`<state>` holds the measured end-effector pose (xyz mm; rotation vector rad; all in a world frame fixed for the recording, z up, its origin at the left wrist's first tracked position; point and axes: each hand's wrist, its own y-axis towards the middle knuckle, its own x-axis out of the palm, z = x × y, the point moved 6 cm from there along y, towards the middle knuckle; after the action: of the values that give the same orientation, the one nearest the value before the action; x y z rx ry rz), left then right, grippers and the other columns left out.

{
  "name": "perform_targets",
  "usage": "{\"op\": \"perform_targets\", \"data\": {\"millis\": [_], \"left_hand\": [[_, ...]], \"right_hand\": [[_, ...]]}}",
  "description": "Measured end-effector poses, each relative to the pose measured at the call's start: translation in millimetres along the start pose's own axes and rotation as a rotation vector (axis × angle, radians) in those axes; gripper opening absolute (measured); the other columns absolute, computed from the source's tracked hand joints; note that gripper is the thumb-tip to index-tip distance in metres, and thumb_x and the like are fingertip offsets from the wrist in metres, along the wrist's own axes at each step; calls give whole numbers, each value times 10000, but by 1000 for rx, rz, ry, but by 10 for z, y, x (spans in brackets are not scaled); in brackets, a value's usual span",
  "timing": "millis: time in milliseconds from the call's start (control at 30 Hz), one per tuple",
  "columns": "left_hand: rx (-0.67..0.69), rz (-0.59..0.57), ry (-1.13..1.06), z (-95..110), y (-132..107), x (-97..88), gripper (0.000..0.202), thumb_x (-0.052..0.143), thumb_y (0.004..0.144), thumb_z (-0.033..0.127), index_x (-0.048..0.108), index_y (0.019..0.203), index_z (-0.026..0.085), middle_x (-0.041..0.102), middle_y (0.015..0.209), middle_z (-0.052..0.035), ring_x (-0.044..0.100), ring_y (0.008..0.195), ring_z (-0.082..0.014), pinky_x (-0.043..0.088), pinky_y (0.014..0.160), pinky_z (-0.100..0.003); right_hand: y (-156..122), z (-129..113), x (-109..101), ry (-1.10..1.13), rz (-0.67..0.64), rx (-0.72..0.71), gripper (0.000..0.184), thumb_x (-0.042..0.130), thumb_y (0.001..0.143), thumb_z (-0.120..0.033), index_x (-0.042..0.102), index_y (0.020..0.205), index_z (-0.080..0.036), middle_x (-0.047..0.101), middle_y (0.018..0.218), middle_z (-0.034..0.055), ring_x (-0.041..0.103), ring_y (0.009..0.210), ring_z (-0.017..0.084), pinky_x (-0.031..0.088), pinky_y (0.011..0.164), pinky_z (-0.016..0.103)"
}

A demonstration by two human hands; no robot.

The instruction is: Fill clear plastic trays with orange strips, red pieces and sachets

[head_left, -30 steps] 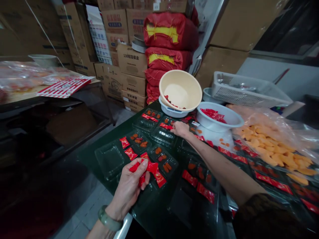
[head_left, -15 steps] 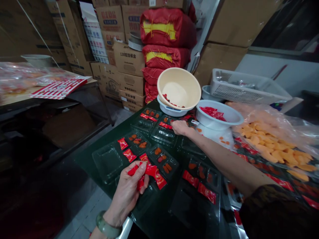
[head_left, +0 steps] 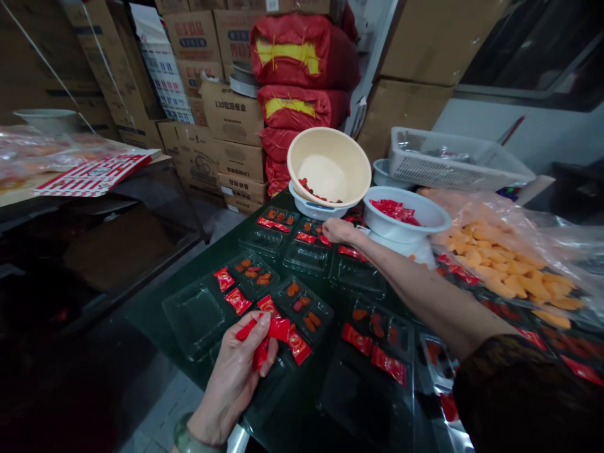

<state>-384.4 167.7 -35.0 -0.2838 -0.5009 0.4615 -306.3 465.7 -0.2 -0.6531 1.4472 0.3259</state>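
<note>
Red packets (head_left: 279, 329) are pinched in left hand (head_left: 240, 363), in front of cream basin (head_left: 334, 162). Right hand (head_left: 338, 231) is placed just before basin, fingers curled; contents cannot be told. Trays (head_left: 195, 321) are spread in front of basin on surface (head_left: 304, 396); blue bowl (head_left: 401, 234) is set right of it.

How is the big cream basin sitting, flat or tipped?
Tipped: the cream basin leans on a pale-blue basin, mouth facing us, small red pieces along its lower side.
</note>
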Motion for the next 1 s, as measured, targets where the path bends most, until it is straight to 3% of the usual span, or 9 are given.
{"op": "perform_targets", "data": {"millis": [167,433,567,867,1000], "left_hand": [[-3,6,-4,36,-19,17,284,650,740,367,474,691,149,449,410,49,313,340,-23,188,386,-152],[1,14,30,18,-24,-14,248,615,775,361,483,734,155,451,415,50,300,343,-24,177,396,-156],[13,21,38,34,-14,-32,256,621,766,371,491,746,152,458,418,45,304,343,-28,186,392,-159],[31,66,-4,81,-4,-33,280,677,713,354,492,689,145,424,439,60,321,344,-27,191,373,-157],[45,75,-15,122,-6,-63,277,684,707,337,489,677,143,423,456,62,327,341,-23,202,373,-155]], "right_hand": [[-87,-12,69,-21,73,5,329,548,783,-431,602,1025,-215,643,1061,85,589,972,231,441,737,285],[-186,-173,123,-83,46,-85,265,535,754,-145,607,1009,-154,635,1051,141,597,965,252,443,726,293],[-202,-154,122,-81,42,-100,236,500,764,-153,610,971,-184,649,1011,96,615,903,230,446,683,282],[-185,-198,115,-50,77,-150,280,549,702,-156,613,975,-160,644,1021,144,593,965,269,428,741,312],[-113,-88,123,29,71,-132,198,565,709,-182,631,895,-164,672,938,87,621,826,201,420,648,239]]}}
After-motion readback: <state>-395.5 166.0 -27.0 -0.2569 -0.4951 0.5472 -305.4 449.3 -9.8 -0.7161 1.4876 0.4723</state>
